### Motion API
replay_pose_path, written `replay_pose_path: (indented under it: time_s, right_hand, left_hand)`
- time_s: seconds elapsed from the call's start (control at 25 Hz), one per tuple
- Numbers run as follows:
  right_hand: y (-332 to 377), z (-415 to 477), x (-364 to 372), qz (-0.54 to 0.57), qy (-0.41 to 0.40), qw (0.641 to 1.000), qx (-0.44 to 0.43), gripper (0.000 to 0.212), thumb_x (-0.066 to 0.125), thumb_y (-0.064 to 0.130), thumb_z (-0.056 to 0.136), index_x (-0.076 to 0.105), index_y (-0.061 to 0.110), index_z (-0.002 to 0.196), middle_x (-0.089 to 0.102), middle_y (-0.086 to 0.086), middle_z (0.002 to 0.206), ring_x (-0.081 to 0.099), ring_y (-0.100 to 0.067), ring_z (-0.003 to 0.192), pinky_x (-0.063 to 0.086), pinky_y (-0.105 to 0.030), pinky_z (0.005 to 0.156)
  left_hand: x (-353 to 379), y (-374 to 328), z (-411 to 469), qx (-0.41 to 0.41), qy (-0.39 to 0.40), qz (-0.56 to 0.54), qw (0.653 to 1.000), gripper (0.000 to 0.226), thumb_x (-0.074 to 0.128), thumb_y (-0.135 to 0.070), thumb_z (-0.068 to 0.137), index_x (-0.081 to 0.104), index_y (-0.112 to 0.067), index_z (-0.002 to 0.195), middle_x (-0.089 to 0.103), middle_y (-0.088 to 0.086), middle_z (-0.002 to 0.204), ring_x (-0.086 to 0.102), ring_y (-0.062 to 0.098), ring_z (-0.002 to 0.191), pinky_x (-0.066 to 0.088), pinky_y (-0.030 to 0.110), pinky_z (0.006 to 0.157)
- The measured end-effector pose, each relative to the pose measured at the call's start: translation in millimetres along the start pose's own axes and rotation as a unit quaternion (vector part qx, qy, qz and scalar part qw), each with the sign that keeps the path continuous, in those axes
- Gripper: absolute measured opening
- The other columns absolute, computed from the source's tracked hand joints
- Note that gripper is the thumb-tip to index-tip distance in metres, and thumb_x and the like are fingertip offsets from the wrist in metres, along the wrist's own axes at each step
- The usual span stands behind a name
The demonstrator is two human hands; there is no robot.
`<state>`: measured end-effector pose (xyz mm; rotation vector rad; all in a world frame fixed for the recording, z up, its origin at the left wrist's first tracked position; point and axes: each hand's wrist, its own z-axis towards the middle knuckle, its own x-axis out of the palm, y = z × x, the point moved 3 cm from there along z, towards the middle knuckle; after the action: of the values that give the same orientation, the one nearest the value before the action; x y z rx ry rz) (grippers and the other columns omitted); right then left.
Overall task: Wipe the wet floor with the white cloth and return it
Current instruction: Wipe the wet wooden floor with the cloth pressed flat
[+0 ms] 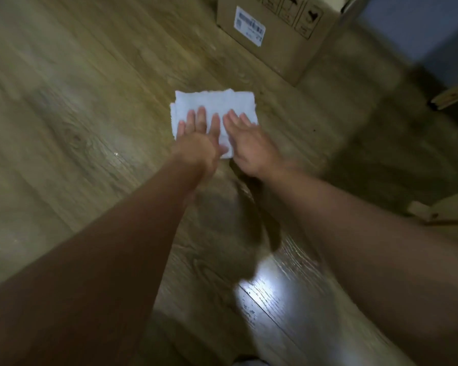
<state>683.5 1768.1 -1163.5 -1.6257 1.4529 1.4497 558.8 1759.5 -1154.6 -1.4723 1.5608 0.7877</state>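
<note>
Two flat, open hands, left hand [196,138] and right hand [249,146], are pressed on the folded white cloth [217,107]; the wet wooden floor [262,291] is seen behind them, toward the person.

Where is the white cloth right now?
Head view, centre: white cloth lies on the floor under left hand and right hand, near the cardboard box.

Bare floor [64,128] left; cardboard box [280,40] blocks ahead.
</note>
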Motion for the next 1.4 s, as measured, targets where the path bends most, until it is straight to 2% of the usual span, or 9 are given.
replay_pose_path:
  time_s: [0.16,0.24,0.36,0.56,0.72,0.92,1.16,1.28,1.4]
  right_hand:
    - [11,-104,44,0.108,-0.075,0.989,0.060,0.061,0.010,0.037,0.095,0.019,0.022,0.153,0.014,0.002,0.161,0.007,-0.015,0.149,0.007,-0.035,0.122]
    - [3,-107,46,0.111,-0.097,0.987,0.064,0.055,0.022,0.030,0.098,0.021,0.022,0.153,0.018,0.001,0.161,0.010,-0.016,0.149,0.009,-0.036,0.122]
    - [-29,-56,16,0.067,-0.098,0.990,0.079,0.055,0.028,0.023,0.098,0.022,0.011,0.152,0.018,-0.007,0.160,0.013,-0.022,0.149,0.012,-0.039,0.121]
    - [-73,8,-27,0.062,-0.054,0.981,0.175,0.060,0.037,0.020,0.101,0.009,0.015,0.154,0.005,-0.003,0.163,0.002,-0.022,0.150,0.007,-0.038,0.122]
    - [-43,-60,0,0.109,-0.111,0.971,0.180,0.057,0.031,0.020,0.102,0.008,0.017,0.154,0.001,-0.002,0.163,-0.002,-0.019,0.149,-0.004,-0.032,0.118]
    - [-20,-116,24,0.104,-0.130,0.967,0.194,0.058,0.039,0.027,0.096,0.027,0.008,0.149,0.022,-0.012,0.158,0.012,-0.027,0.147,0.005,-0.038,0.115]
    - [-23,-97,20,0.064,-0.078,0.976,0.195,0.066,0.041,0.030,0.099,0.008,0.017,0.154,0.003,-0.002,0.163,-0.006,-0.022,0.149,0.002,-0.042,0.122]
    - [18,-155,43,0.103,-0.078,0.982,0.135,0.069,0.015,0.047,0.093,0.015,0.014,0.154,0.011,-0.003,0.162,-0.002,-0.024,0.149,0.009,-0.045,0.121]
    - [52,-165,64,0.093,-0.079,0.974,0.191,0.062,0.015,0.034,0.094,0.014,0.017,0.154,0.008,0.000,0.163,-0.005,-0.024,0.149,0.004,-0.045,0.121]
  left_hand:
    - [42,-18,-68,0.126,-0.082,0.012,0.989,0.065,0.014,-0.045,0.099,0.009,-0.010,0.153,0.001,0.024,0.158,0.003,0.040,0.146,0.005,0.048,0.119]
    - [46,-20,-63,0.143,-0.103,0.021,0.984,0.065,0.020,-0.044,0.099,0.018,-0.006,0.152,0.011,0.027,0.156,0.012,0.042,0.145,0.012,0.050,0.118]
    - [19,-40,-5,0.107,-0.076,0.032,0.991,0.068,0.029,-0.044,0.101,0.001,-0.012,0.154,-0.007,0.021,0.159,-0.005,0.036,0.148,-0.002,0.044,0.118]
    - [-24,-82,76,0.068,-0.017,0.033,0.997,0.067,0.023,-0.044,0.102,-0.010,-0.016,0.153,-0.018,0.015,0.159,-0.014,0.030,0.147,-0.003,0.045,0.120]
    - [6,-74,18,0.123,-0.064,0.029,0.990,0.067,0.027,-0.041,0.101,-0.006,-0.015,0.153,-0.012,0.017,0.159,-0.010,0.032,0.148,-0.003,0.045,0.121]
    - [40,-67,-43,0.221,-0.078,0.119,0.965,0.070,0.009,-0.047,0.093,-0.008,-0.015,0.153,-0.012,0.017,0.159,-0.010,0.033,0.148,-0.004,0.043,0.119]
    - [36,-67,-46,0.216,-0.060,0.082,0.971,0.070,0.029,-0.046,0.098,-0.001,-0.015,0.154,-0.008,0.012,0.161,-0.008,0.027,0.149,-0.002,0.040,0.122]
    - [61,-49,-111,0.251,-0.104,0.069,0.960,0.061,0.030,-0.037,0.099,0.025,-0.005,0.150,0.016,0.021,0.157,0.014,0.035,0.147,0.016,0.045,0.120]
    - [79,-31,-147,0.250,-0.167,0.055,0.952,0.055,0.032,-0.023,0.095,0.038,0.002,0.143,0.029,0.025,0.151,0.024,0.039,0.143,0.027,0.050,0.114]
